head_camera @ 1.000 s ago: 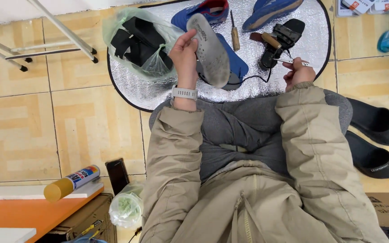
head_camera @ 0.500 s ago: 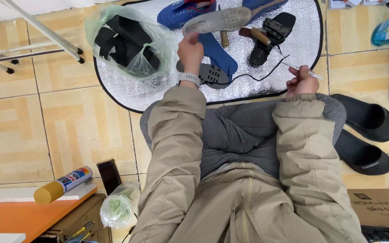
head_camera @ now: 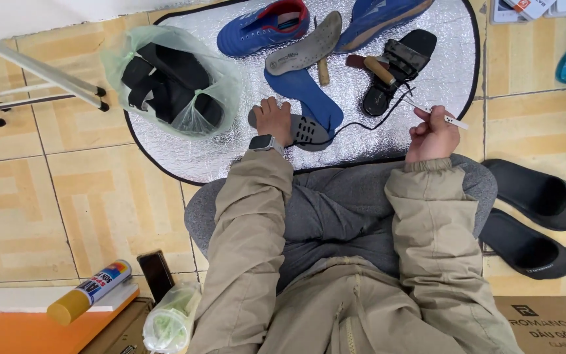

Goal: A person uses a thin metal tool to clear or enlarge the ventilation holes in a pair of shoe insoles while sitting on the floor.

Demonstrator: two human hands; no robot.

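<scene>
The grey rubber shoe sole [head_camera: 299, 128] with a tread pattern is lying on the silver foil mat [head_camera: 427, 98], close to the mat's near edge, and the left hand [head_camera: 274, 120] is pressing down on it with the fingers curled over its left end. The right hand [head_camera: 432, 133] is hovering over the near right edge of the mat, with its fingers pinched together on a thin white tool [head_camera: 437, 113] from which a black thread [head_camera: 368, 118] is running over the mat. Just beyond the sole on the mat, a blue insole [head_camera: 302, 95] is lying, and beyond it a grey insole [head_camera: 304, 46], a blue sneaker [head_camera: 263, 27] and a black sandal [head_camera: 397, 69]. At the left part of the mat, a green plastic bag [head_camera: 171, 78] with black sandals inside is resting. Off the mat to the right, two black slippers [head_camera: 532, 216] are standing on the tiled floor.
</scene>
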